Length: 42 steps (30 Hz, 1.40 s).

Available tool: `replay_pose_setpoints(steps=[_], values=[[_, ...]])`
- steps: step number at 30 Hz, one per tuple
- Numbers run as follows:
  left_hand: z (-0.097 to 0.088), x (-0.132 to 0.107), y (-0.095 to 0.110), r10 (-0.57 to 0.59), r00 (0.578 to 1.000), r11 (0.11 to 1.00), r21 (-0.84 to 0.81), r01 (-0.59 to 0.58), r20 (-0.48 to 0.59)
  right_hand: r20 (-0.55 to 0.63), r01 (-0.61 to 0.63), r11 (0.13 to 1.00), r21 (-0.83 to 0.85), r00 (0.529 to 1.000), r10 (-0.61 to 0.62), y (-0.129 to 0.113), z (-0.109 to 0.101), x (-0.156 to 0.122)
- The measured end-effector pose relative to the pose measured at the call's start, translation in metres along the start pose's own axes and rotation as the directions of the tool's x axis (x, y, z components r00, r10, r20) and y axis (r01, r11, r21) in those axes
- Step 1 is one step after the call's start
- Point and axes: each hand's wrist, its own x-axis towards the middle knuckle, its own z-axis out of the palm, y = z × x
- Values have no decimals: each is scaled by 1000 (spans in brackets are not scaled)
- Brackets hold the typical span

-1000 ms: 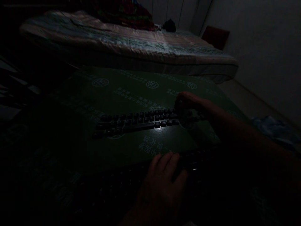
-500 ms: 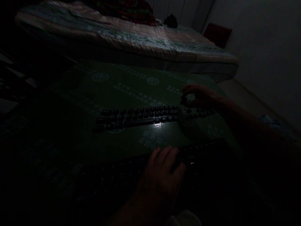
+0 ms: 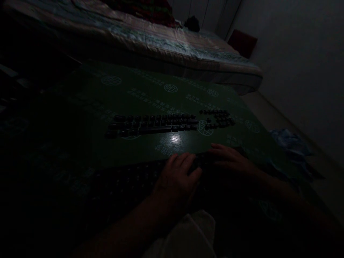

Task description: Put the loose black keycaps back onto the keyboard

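A dark keyboard [image 3: 129, 179] lies across the near part of a green table [image 3: 150, 82]; its near side fades into shadow. My left hand [image 3: 177, 177] grips it around the middle, fingers bent toward the far edge and thumb apart. Over the keyboard's right part is my right hand [image 3: 231, 159], fingers stretched and slightly apart; nothing can be made out in them. Beyond the keyboard, loose black keycaps [image 3: 161, 122] are laid out in rows, with the long space bar [image 3: 156, 129] among them. A second group of keycaps [image 3: 224, 118] sits to the right.
A bed [image 3: 161, 46] with a striped, patterned cover stands behind the table. Crumpled cloth [image 3: 290, 141] lies on the floor at the right, near a pale wall [image 3: 303, 71]. Light cloth [image 3: 193, 233] shows at the bottom. The room is very dark.
My right hand has come back from the right keycap group to the keyboard; its pinch around a small dark piece has opened. My left hand stays on the keyboard. The view has shifted slightly.
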Motion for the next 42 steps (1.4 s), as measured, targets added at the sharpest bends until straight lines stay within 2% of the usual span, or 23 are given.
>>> replay_pose_setpoints(steps=[7,13,17,23,30,34,42], values=[[-5,1,3,-14,999,1000,-5,14,45,44,6,991,-134,999,0,-3,7,8],[-2,1,3,-24,999,1000,10,23,41,97,-5,991,-135,995,18,-1,7,7],[1,0,1,2,1000,1000,10,-2,2,88,19,991,-131,996,-8,-3,5,7],[-2,0,3,-21,999,1000,6,21,45,46,9,991,-133,999,-3,-5,4,7],[-3,2,3,-11,999,1000,-1,11,50,70,-39,931,-364,995,70,-28,7,-4],[-1,0,2,2,1000,1000,25,-3,15,48,-17,870,-492,998,47,-46,11,-11],[0,1,2,1,1000,999,38,-1,19,30,-36,849,-528,998,61,-50,20,-17]])
